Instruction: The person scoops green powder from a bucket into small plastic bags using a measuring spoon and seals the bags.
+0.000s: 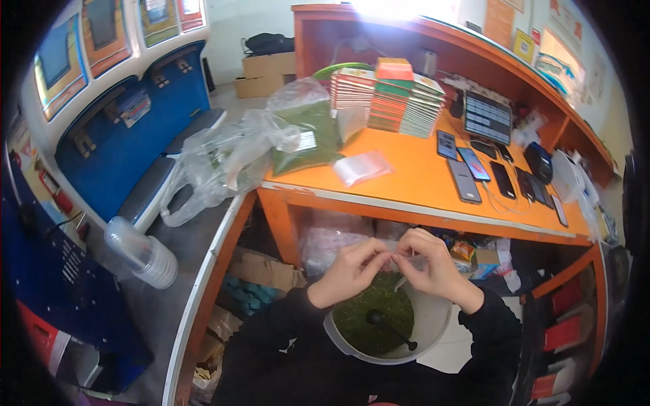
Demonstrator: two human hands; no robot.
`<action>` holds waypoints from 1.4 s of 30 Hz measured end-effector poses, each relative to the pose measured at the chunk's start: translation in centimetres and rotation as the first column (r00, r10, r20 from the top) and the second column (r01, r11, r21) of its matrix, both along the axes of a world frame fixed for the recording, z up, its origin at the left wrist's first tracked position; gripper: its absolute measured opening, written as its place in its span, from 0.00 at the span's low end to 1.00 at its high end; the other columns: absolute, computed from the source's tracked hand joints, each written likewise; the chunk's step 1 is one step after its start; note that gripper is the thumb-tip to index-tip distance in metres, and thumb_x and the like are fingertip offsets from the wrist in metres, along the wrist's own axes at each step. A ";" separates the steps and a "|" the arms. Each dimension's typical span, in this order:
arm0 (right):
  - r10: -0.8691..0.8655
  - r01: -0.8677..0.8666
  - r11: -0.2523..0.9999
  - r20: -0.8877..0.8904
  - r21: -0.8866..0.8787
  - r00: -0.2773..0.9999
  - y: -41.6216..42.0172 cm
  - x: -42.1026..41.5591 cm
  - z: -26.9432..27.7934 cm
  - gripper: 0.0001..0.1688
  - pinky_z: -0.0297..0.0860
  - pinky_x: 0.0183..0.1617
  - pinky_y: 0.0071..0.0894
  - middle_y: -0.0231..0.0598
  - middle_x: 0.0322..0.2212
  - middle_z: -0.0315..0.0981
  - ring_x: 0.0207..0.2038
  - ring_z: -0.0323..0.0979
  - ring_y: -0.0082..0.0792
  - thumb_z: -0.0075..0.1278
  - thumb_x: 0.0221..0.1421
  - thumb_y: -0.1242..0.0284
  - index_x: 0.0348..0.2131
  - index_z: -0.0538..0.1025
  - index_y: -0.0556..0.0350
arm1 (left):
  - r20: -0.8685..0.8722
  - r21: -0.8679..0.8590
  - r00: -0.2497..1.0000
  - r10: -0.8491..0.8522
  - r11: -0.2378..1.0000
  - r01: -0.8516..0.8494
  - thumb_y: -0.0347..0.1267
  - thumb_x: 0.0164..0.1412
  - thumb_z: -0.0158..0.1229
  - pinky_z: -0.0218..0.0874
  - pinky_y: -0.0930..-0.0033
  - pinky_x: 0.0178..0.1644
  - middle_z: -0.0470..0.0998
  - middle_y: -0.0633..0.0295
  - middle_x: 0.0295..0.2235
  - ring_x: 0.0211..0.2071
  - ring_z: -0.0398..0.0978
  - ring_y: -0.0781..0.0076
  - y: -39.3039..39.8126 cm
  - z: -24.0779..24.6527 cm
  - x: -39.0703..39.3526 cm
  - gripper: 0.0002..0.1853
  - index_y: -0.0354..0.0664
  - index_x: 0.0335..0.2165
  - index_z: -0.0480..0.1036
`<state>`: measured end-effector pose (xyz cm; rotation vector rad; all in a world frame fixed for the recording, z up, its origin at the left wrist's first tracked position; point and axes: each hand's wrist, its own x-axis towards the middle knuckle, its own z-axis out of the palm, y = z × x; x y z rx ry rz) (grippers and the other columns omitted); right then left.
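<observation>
Over a white plastic tub (431, 325), my left hand (353, 269) and my right hand (429, 264) meet fingertip to fingertip. Both pinch what looks like a small clear plastic bag (401, 283), mostly hidden behind the fingers. Finely chopped green herb (350, 330) fills the left side of the tub. A black scoop (393, 330) lies on the herb, its handle pointing towards the tub's near right rim. On the orange desk ahead rests a packet of small clear bags (361, 167), with a large bag of green herb (307, 134) behind it.
Stacked small boxes (388, 99) stand at the back of the orange desk (406, 157). Several phones (463, 180) and cables lie on its right, near a tablet (487, 116). Left are a crumpled plastic bag (218, 157) and stacked clear cups (142, 254). Cartons (266, 269) sit underneath.
</observation>
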<state>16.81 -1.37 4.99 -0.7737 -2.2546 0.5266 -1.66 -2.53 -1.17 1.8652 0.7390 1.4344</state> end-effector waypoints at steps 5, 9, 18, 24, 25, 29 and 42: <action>0.066 -0.058 0.963 0.022 -0.261 0.998 0.8 -0.7 0.1 0.10 0.60 0.26 0.28 0.40 0.19 0.65 0.22 0.63 0.27 0.56 0.49 0.76 0.22 0.69 0.61 | -0.182 0.099 0.979 0.091 0.992 -0.074 0.23 0.56 0.54 0.66 0.73 0.28 0.75 0.58 0.23 0.25 0.77 0.70 -0.7 1.6 -3.0 0.02 0.33 0.29 0.72; 0.040 0.014 0.931 0.142 -0.364 0.989 3.6 -2.7 1.1 0.14 0.61 0.26 0.25 0.38 0.19 0.66 0.22 0.61 0.22 0.56 0.53 0.68 0.23 0.71 0.61 | -0.261 0.267 0.887 0.380 0.912 -0.312 0.24 0.54 0.55 0.64 0.73 0.27 0.75 0.59 0.23 0.24 0.74 0.72 -0.2 5.4 -7.3 0.03 0.34 0.29 0.73; -0.627 0.590 0.776 0.180 0.221 0.758 25.5 -3.9 -7.4 0.25 0.68 0.40 0.41 0.53 0.30 0.75 0.36 0.74 0.50 0.52 0.52 0.57 0.31 0.74 0.66 | -0.129 0.228 0.379 0.916 0.399 -0.888 0.30 0.56 0.55 0.64 0.68 0.26 0.77 0.51 0.26 0.20 0.75 0.63 8.7 12.2 -24.8 0.08 0.34 0.30 0.74; -0.618 0.655 0.722 0.217 -0.222 0.755 28.3 -4.1 -7.6 0.20 0.68 0.41 0.38 0.52 0.27 0.75 0.34 0.75 0.45 0.55 0.49 0.60 0.25 0.74 0.62 | -0.628 0.149 0.419 0.655 0.630 -0.762 0.30 0.48 0.57 0.65 0.56 0.36 0.76 0.43 0.26 0.32 0.77 0.50 14.0 5.0 -29.4 0.09 0.33 0.28 0.73; -0.573 0.606 0.734 0.200 -0.305 0.795 28.8 -3.6 -7.7 0.18 0.67 0.38 0.36 0.48 0.26 0.75 0.32 0.74 0.41 0.54 0.50 0.62 0.25 0.75 0.62 | -0.619 0.130 0.411 0.669 0.604 -0.787 0.30 0.48 0.58 0.65 0.56 0.38 0.77 0.44 0.27 0.34 0.76 0.50 14.4 5.0 -28.8 0.09 0.34 0.28 0.74; -0.459 0.357 0.735 -0.037 -0.576 0.887 30.3 -1.9 -6.8 0.12 0.66 0.30 0.30 0.40 0.24 0.75 0.25 0.71 0.32 0.53 0.53 0.68 0.25 0.76 0.60 | -0.654 0.236 0.278 0.704 0.539 -0.809 0.31 0.47 0.60 0.61 0.55 0.49 0.71 0.50 0.47 0.48 0.69 0.48 16.7 5.0 -29.3 0.08 0.39 0.29 0.75; -0.273 0.195 0.878 -0.124 -0.438 0.954 27.5 0.7 -8.3 0.13 0.56 0.19 0.20 0.25 0.15 0.67 0.16 0.58 0.16 0.56 0.51 0.67 0.26 0.80 0.60 | -0.611 0.178 0.472 0.635 0.692 -0.700 0.35 0.50 0.58 0.64 0.61 0.45 0.78 0.49 0.36 0.39 0.76 0.58 14.8 8.8 -33.0 0.17 0.37 0.37 0.77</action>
